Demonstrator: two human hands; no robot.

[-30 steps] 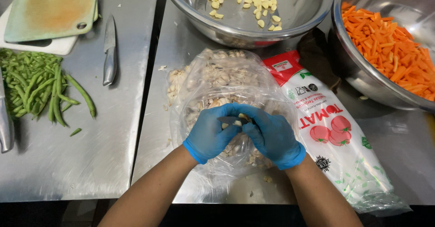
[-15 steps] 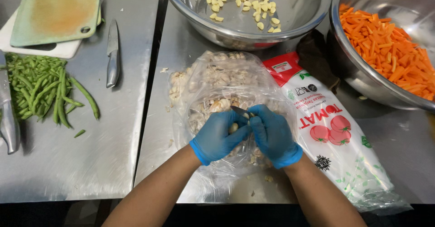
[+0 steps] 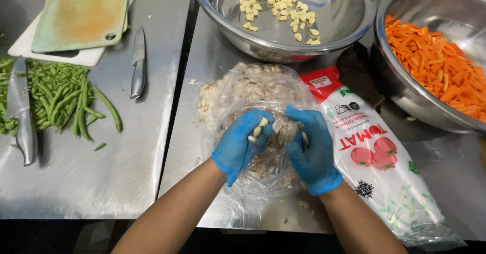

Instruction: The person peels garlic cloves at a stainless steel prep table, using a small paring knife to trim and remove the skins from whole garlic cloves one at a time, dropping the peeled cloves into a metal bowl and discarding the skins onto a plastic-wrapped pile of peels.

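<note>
Both my hands wear blue gloves and work over a clear plastic bag (image 3: 243, 89) full of garlic skins and cloves on the steel counter. My left hand (image 3: 242, 143) is closed on a few peeled garlic cloves (image 3: 259, 127) that show between its fingers. My right hand (image 3: 313, 150) is curled beside it, fingers bent onto garlic pieces in the bag; what it grips is mostly hidden. A steel bowl (image 3: 354, 23) just beyond the bag holds several peeled cloves (image 3: 281, 8).
A second steel bowl (image 3: 405, 89) at right holds cut carrot sticks (image 3: 438, 69). A printed white-and-red empty bag (image 3: 377, 155) lies right of my hands. On the left counter lie green beans (image 3: 61, 99), two knives (image 3: 137, 64) (image 3: 21, 112) and stacked cutting boards (image 3: 81, 13).
My hands have separated slightly and dropped a little lower over the bag. The left hand has turned so peeled cloves show in its fingers.
</note>
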